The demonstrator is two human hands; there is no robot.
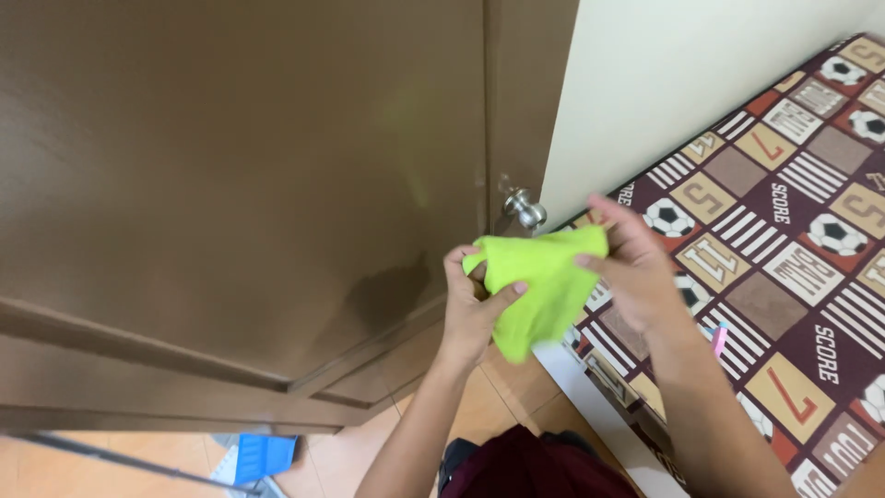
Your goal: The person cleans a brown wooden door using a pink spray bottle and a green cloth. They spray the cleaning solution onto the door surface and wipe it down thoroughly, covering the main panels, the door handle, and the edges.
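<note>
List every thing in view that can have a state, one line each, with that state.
Green cloth: bunched, held up between both hands.
Left hand: gripping the cloth's left edge.
Right hand: pinching the cloth's right corner.
Brown door: closed against its frame as far as shows.
Door knob: untouched, behind the cloth.

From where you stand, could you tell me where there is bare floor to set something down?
Bare tan floor shows between the brown door and the white baseboard. It is crowded lower left by a blue object. Both the left hand and right hand hold the green cloth.
</note>
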